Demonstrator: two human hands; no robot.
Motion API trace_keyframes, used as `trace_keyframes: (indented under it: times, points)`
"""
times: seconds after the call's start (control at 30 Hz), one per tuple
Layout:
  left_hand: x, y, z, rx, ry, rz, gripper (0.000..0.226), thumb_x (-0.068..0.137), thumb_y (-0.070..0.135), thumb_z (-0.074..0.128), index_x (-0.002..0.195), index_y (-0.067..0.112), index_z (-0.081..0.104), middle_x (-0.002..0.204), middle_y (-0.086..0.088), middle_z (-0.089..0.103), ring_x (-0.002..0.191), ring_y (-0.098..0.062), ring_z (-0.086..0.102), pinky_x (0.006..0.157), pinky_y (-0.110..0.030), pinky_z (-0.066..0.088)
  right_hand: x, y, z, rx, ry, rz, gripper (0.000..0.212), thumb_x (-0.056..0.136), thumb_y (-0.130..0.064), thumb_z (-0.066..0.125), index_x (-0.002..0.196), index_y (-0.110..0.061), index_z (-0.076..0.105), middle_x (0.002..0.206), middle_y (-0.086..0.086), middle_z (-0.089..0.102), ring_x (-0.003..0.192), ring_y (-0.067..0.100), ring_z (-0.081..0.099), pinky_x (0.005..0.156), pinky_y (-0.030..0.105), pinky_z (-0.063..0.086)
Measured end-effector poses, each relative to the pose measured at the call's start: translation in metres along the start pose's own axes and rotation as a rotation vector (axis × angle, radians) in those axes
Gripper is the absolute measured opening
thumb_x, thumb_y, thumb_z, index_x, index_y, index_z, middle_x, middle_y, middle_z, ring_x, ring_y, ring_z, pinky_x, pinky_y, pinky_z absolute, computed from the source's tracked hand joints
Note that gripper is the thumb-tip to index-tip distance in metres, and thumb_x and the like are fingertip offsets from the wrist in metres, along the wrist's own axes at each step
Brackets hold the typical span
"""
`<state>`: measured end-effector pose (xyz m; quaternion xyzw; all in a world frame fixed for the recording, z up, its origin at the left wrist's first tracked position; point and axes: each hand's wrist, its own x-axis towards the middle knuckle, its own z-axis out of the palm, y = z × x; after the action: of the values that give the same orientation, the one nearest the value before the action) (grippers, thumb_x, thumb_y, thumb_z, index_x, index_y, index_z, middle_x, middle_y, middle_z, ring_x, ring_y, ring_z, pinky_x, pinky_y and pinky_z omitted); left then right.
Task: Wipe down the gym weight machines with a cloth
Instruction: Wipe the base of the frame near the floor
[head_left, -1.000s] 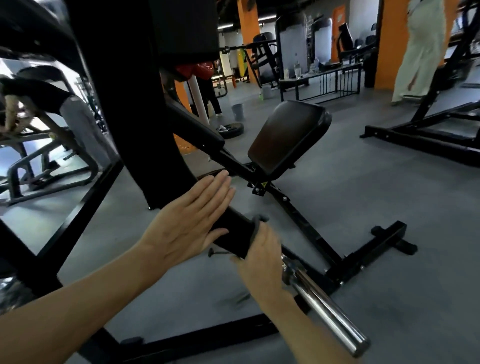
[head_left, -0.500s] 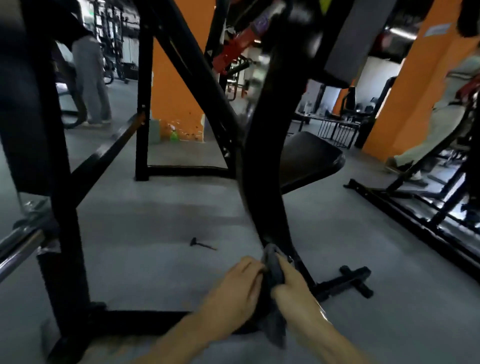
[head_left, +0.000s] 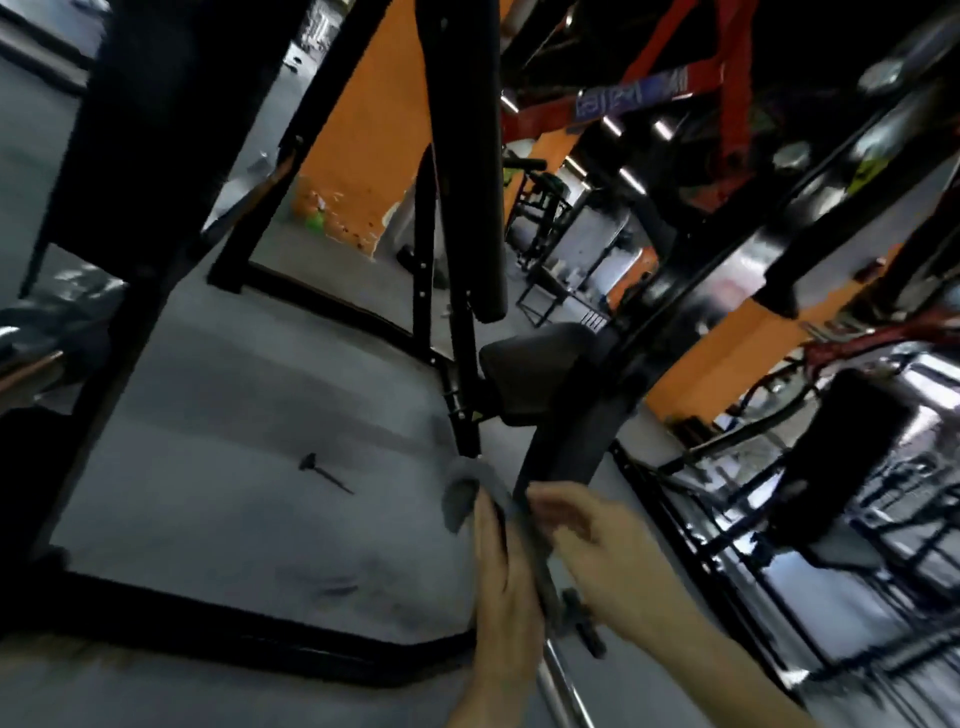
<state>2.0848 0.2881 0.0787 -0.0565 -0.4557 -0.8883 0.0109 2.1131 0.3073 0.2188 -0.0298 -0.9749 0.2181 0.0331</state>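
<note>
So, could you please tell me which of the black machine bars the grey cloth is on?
The slanted black bar between both hands; the grey cloth wraps its lower end, unlike the upright post behind it.

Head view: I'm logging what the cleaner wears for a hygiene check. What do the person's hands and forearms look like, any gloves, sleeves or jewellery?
Both are bare. The left hand and the right hand carry no gloves, and no ring shows, though the frame is blurred. Both forearms are uncovered as far as they reach the bottom edge: no sleeve, watch or wristband in sight.
</note>
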Motion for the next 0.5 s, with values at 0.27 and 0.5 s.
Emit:
trace_keyframes:
  times: [0.27, 0.5]
  points:
    - [0.058, 0.049, 0.054, 0.477, 0.109, 0.599, 0.068, 0.104, 0.058, 0.033, 0.160, 0.032, 0.007, 0.163, -0.003, 0.028, 0.148, -0.025, 0.032, 0.118, -0.047, 0.036, 0.041, -0.047, -0.119, -1.593, 0.270, -0.752, 0.049, 0.103, -0.009, 0.030, 0.150, -0.005, 0.044, 0.159, 0.015, 0.037, 0.151, 0.033, 0.026, 0.125, 0.048, 0.014]
    - [0.082, 0.043, 0.067, 0.571, 0.289, 0.802, 0.075, 0.092, 0.026, 0.068, 0.156, 0.015, 0.029, 0.152, -0.006, 0.038, 0.130, -0.026, 0.051, 0.105, -0.040, 0.045, 0.070, -0.049, -0.142, -1.740, 0.203, -0.884, 0.051, 0.102, -0.017, 0.035, 0.150, -0.001, 0.044, 0.156, 0.016, 0.042, 0.148, 0.031, 0.035, 0.125, 0.043, 0.015]
